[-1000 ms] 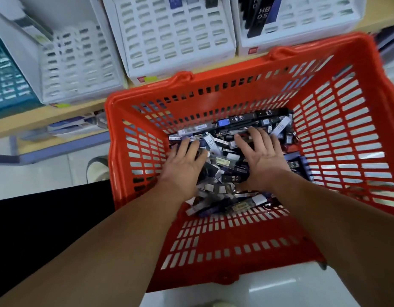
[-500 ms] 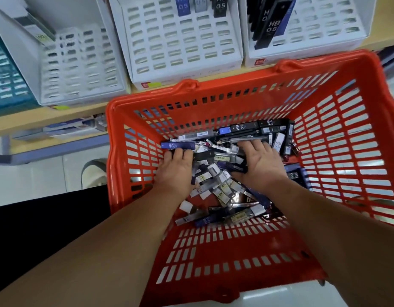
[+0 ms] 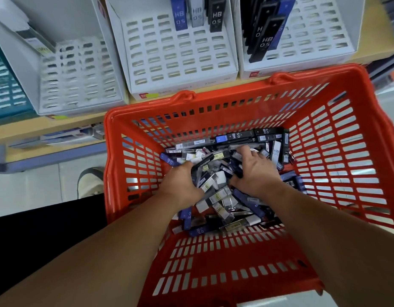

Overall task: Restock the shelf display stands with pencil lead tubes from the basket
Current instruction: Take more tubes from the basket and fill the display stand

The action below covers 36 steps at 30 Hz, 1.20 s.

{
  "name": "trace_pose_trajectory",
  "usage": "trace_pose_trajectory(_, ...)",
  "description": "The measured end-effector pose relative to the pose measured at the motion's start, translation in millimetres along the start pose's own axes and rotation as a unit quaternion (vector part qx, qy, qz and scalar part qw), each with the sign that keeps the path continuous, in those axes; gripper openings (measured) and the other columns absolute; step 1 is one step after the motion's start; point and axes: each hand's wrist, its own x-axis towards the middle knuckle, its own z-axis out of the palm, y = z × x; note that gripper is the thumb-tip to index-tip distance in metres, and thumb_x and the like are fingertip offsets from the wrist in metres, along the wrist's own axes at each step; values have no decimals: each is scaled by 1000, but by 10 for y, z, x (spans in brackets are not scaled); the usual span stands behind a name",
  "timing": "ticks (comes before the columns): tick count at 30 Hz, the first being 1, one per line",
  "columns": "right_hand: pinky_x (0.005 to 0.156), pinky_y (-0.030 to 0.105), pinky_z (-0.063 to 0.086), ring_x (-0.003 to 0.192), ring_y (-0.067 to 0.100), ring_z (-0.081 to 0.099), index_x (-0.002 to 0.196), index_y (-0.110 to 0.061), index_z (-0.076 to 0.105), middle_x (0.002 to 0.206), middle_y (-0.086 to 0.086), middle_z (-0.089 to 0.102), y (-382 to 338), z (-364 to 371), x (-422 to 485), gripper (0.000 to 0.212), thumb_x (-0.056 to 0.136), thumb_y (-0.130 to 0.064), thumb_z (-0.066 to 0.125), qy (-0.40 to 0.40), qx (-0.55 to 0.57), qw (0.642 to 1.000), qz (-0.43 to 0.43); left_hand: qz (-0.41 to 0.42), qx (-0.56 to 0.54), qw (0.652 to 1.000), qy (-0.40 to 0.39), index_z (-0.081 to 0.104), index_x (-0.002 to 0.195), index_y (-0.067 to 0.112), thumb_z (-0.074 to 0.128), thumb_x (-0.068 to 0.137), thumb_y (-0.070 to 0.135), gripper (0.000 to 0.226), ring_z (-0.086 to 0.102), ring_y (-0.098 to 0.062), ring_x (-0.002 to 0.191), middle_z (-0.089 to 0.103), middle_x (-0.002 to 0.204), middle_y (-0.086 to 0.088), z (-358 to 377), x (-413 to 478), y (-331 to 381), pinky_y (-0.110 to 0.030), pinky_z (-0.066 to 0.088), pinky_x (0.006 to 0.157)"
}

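Within basket (image 3: 231,87): pencil lead tubes (image 3: 216,192), heaped crisscross; left hand (image 3: 180,185), right hand (image 3: 255,171) curled round one bunch between them; display stands (image 3: 180,60) straight ahead, past far rim.

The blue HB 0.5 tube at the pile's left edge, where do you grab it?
Pinch the blue HB 0.5 tube across its long narrow sides, near the free end pointing at the basket wall, coming from above. It lies flat on the pile of pencil lead tubes, and its other end runs toward the left hand, so a grip there is probably crowded.
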Motion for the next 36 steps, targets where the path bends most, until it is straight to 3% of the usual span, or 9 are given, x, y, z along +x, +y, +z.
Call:
trace_pose_trajectory(6, 81, 34, 48, 94, 25, 60, 142, -24, 33, 120, 7, 65, 58, -43, -36, 56, 95, -30, 63, -25, 82, 996, 11, -43, -121, 992, 11, 32, 160, 20, 74, 93, 34, 80, 55, -12, 60, 66, 96, -11, 7, -83, -42, -21, 45, 45)
trace_pose_trajectory(9, 78, 31, 46, 91, 22, 58, 145, -24, 33, 122, 6, 64, 56, -79, -58, 58, 95, -29, 60, -28, 108, 994, 9, -26, -95, 995, 30, 36, 157, 17, 69, 97, 34, 71, 61, -16, 82, 67, 120, -8, -9, -119, -55, -30, 55, 74)
trace_pose_trajectory(14, 63, 28, 46, 81, 18, 62, 143, -20, 38, 97, -2, 60, 30, -160, -69, 53, 96, -30, 60, -35, 152, 987, 28, 4, -75, 995, 69, 43, 153, 12, 64, 100, 37, 62, 60, -26, 121, 58, 142, -9, -45, -133, 20, -26, 46, 90)
trace_pose_trajectory(20, 50, 21, 42, 68, 12, 60, 147, -17, 41, 86, 0, 61, 2, -250, -112, 45, 104, -23, 54, -68, 276, 957, 53, -5, -98, 992, 74, 60, 130, 9, 65, 94, 55, 58, 67, -30, 78, 68, 98, -22, -112, -126, 115, -27, 34, 49)
trace_pose_trajectory(23, 62, 35, 57, 70, 20, 66, 146, -13, 43, 89, 7, 67, 8, -318, -106, 43, 105, -19, 54, -85, 340, 934, 65, -21, -107, 992, 71, 56, 133, 1, 68, 93, 54, 68, 61, -21, 62, 63, 86, -23, -127, -139, 163, -32, 37, 47)
trace_pose_trajectory(26, 76, 39, 61, 94, 25, 71, 155, -14, 36, 106, 4, 65, 48, -368, -77, 57, 103, -19, 59, -116, 387, 910, 92, -24, -132, 990, 53, 49, 142, -2, 70, 93, 50, 74, 67, -42, 101, 64, 120, -33, -116, -165, 214, -46, 54, 78)
trace_pose_trajectory(29, 77, 35, 63, 97, 21, 70, 160, -18, 31, 121, 6, 64, 66, -403, -71, 66, 101, -17, 62, -136, 435, 883, 114, -28, -150, 987, 41, 58, 136, 4, 72, 93, 44, 60, 62, -23, 97, 68, 120, -16, -110, -147, 210, -35, 51, 81)
trace_pose_trajectory(32, 65, 26, 56, 86, 13, 64, 160, -19, 31, 110, -1, 61, 47, -431, -133, 69, 100, -17, 65, -144, 446, 871, 148, -49, -181, 982, 28, 55, 140, 3, 74, 91, 48, 70, 64, -33, 117, 63, 134, -17, -105, -116, 164, -38, 54, 88)
trace_pose_trajectory(36, 97, 43, 52, 85, 6, 58, 159, -14, 31, 95, -12, 56, 29, -415, -186, 72, 97, -14, 69, -139, 493, 841, 173, -80, -234, 969, 23, 62, 131, 7, 78, 87, 48, 62, 69, -26, 102, 69, 118, -10, -124, -88, 138, -36, 56, 83)
